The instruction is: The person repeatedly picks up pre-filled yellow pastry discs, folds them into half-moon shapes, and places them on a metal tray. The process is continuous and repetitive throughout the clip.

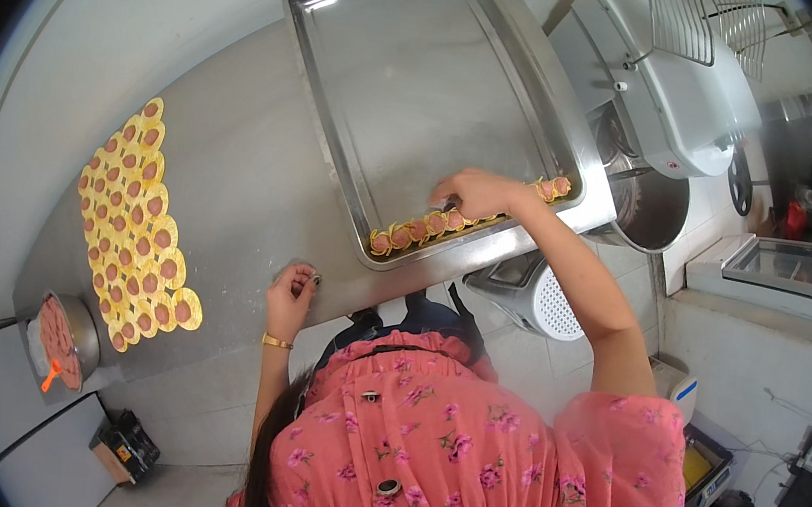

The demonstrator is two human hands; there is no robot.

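Along the near edge of a large metal tray [350,182] runs a row of open-topped dumplings [418,230], pink filling in yellow wrappers. Over that row is my right hand [481,194], its fingers drawn together and pointing down; what they hold is hidden. My left hand [292,291] is by the front edge of the steel table [247,155], fingers curled in, with a small dark spot at the fingertips that I cannot make out. On the table's left lie several round yellow wrappers [135,213], overlapping in rows, each with a lump of pink filling.
At the left end stands a metal bowl [87,342] of pink filling with an orange-handled tool [54,372]. A white machine [661,82] and a large metal mixing bowl [658,217] are right of the tray. Below the table edge sits a perforated metal container [556,301].
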